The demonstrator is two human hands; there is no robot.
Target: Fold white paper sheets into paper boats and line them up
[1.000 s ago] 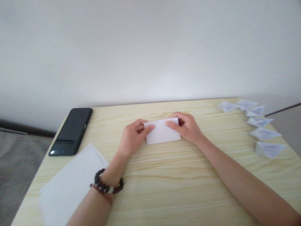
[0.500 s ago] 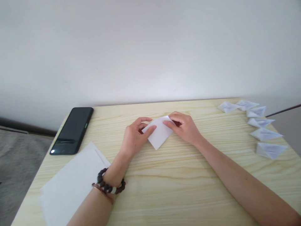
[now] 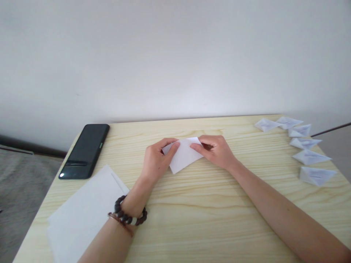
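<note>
A small piece of folded white paper (image 3: 184, 155) is held between both hands over the middle of the table. My left hand (image 3: 159, 157) pinches its left side, thumb on the near face and fingers behind. On the other side, my right hand (image 3: 215, 150) grips the upper right part the same way, its thumb lying across the face. One corner of the paper points down toward me at the lower left. The fingertips behind the sheet are mostly hidden.
Several folded paper boats (image 3: 312, 157) stand in a curved row at the table's right edge. A stack of white paper sheets (image 3: 82, 215) lies at the left front, partly under my left forearm. Behind it is a black phone (image 3: 85, 151). A white wall (image 3: 181, 65) borders the wooden table (image 3: 192, 219).
The folded paper has turned in my hands, its lower corner swinging to the left. My left fingers have closed in behind the sheet, and the right hand has shifted slightly.
</note>
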